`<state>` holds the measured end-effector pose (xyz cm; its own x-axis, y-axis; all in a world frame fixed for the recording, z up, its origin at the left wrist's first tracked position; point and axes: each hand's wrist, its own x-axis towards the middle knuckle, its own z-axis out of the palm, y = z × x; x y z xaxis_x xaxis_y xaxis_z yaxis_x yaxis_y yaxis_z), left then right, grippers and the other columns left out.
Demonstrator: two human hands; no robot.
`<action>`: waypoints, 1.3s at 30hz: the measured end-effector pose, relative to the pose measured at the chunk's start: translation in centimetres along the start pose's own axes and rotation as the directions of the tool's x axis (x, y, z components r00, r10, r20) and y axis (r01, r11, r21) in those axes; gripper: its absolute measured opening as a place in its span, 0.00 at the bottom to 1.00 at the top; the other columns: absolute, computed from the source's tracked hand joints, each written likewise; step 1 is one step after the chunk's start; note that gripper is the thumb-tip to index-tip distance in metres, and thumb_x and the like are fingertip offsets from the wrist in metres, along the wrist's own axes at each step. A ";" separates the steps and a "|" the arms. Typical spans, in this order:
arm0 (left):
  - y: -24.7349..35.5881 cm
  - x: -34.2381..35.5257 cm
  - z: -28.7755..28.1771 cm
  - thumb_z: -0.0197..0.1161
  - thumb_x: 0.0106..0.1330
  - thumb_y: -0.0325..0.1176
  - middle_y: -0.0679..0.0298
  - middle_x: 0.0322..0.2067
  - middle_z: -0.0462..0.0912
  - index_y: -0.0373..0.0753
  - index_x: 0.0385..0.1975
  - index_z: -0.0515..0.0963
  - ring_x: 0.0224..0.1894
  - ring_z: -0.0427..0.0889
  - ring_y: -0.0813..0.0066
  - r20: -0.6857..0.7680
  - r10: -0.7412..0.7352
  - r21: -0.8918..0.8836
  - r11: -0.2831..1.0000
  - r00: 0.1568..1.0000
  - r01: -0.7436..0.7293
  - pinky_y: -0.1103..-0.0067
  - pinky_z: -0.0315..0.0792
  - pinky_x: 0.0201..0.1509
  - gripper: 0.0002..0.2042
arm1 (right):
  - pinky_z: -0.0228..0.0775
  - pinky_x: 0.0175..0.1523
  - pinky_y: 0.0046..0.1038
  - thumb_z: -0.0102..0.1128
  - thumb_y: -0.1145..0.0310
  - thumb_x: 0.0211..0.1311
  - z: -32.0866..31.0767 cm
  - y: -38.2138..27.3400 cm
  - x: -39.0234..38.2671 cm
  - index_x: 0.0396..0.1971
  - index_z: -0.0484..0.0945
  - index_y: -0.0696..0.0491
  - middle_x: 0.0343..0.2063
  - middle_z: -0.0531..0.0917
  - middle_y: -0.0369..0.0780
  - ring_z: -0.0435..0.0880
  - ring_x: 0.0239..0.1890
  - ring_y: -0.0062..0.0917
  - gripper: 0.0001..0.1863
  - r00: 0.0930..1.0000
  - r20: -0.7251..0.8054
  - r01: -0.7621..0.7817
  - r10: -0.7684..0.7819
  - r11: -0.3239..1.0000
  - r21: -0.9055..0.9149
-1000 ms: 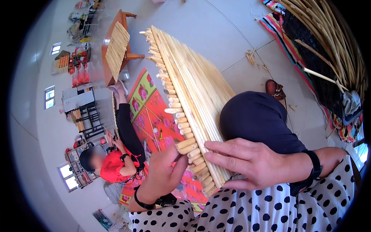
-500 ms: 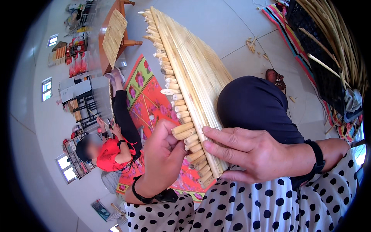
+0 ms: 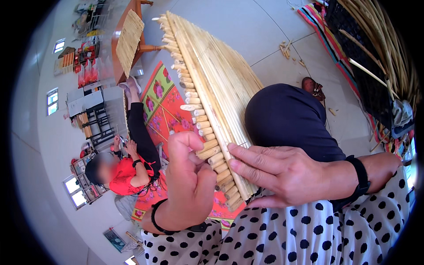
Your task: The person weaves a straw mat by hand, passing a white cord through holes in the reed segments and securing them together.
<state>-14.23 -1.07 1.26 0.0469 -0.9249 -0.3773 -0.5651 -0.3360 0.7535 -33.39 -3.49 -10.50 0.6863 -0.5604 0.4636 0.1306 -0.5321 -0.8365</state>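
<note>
One panel of pale stalks (image 3: pixel 212 84) at centre, its near end at the lap, its long body running far beside one dark-clad knee (image 3: pixel 285 115)! Two hands at work: the left hand (image 3: pixel 191 172), fingers curled, sits right at the stubby stalk ends along the panel's left edge; whether it grips any, I cannot tell. The right hand (image 3: pixel 282 174) is unclenched, two fingers stretched onto the lengthwise edge strip (image 3: pixel 216 128). Two black wristbands, one per wrist! Stalk ends overlap too much to count. Far left, a second panel (image 3: pixel 130 42) on one brown tabletop (image 3: pixel 117 70); nearer, one co-worker in red (image 3: pixel 128 176). On the right, one black basket (image 3: pixel 353 48) loaded with uncounted long stalks (image 3: pixel 391 48), and one brown shoe (image 3: pixel 312 88) past the knee.
</note>
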 end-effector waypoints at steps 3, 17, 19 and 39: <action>-0.2 0.1 -0.3 0.44 0.59 0.15 0.62 0.29 0.68 0.32 0.51 0.57 0.24 0.69 0.80 0.070 0.027 0.099 0.995 0.997 -0.034 0.81 0.63 0.29 0.19 | 0.76 0.50 0.34 0.68 0.54 0.45 0.4 -0.3 -0.3 0.59 0.68 0.65 0.60 0.70 0.53 0.81 0.47 0.37 0.42 0.999 -0.042 -0.001 -0.002 0.998 -0.062; -1.5 4.4 -3.2 0.61 0.55 0.20 0.52 0.50 0.76 0.41 0.57 0.70 0.52 0.77 0.53 0.076 0.643 0.724 0.490 0.762 -0.485 0.67 0.72 0.55 0.26 | 0.78 0.46 0.32 0.74 0.58 0.43 -0.9 -2.2 0.5 0.53 0.73 0.62 0.49 0.79 0.50 0.83 0.42 0.38 0.37 0.999 -0.049 -0.006 -0.009 0.955 -0.296; -1.3 5.8 -3.2 0.64 0.49 0.19 0.55 0.52 0.76 0.43 0.53 0.74 0.57 0.74 0.53 0.223 0.716 0.742 0.315 0.661 -0.592 0.66 0.69 0.59 0.27 | 0.79 0.45 0.32 0.75 0.60 0.43 -1.0 -2.7 0.6 0.53 0.73 0.61 0.48 0.79 0.50 0.84 0.41 0.38 0.36 0.999 -0.050 -0.013 -0.003 0.950 -0.313; -10.2 4.5 -5.3 0.70 0.46 0.32 0.70 0.31 0.76 0.43 0.34 0.78 0.34 0.78 0.76 0.119 0.904 0.811 0.149 0.410 -0.565 0.76 0.69 0.41 0.14 | 0.77 0.47 0.36 0.65 0.80 0.46 3.0 -6.7 2.3 0.56 0.72 0.60 0.46 0.81 0.51 0.83 0.41 0.45 0.31 0.995 -0.022 -0.093 0.098 0.827 -0.554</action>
<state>-3.92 -2.78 -5.28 -0.5899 -0.6618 0.4626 -0.7792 0.6168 -0.1110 -30.57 0.68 -4.76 0.6800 -0.6235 0.3859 -0.3526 -0.7395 -0.5735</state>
